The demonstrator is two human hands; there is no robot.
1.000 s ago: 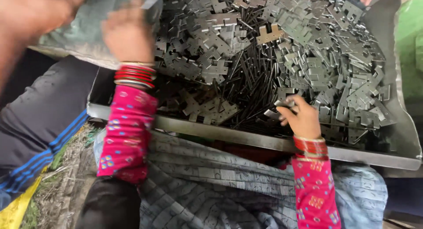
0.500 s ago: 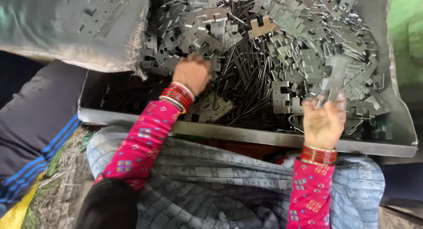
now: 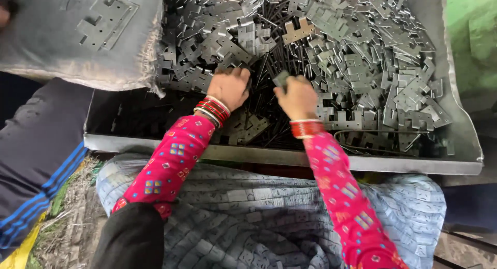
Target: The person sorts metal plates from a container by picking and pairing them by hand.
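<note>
A big metal tray (image 3: 290, 156) holds a heap of grey stamped hinge plates (image 3: 357, 56) and thin dark pins (image 3: 264, 72). My left hand (image 3: 229, 88), with red bangles at the wrist, rests knuckles-up on the plates and pins near the tray's middle; what its fingers grip is hidden. My right hand (image 3: 296, 97) is close beside it, closed around a small grey hinge plate (image 3: 281, 78) that sticks out above the fingers. Both sleeves are pink with a pattern.
A grey sack (image 3: 77, 36) bulging with plates lies over the tray's left end. A patterned blue-grey cloth (image 3: 243, 217) covers my lap below the tray's front rim. A dark sleeve with blue stripes (image 3: 36, 160), another person's, is at the left. A green surface (image 3: 471, 36) stands at the right.
My right hand came left from the tray's right side to the middle, carrying a plate. My left hand shifted right and down into the pile; the two hands are now side by side.
</note>
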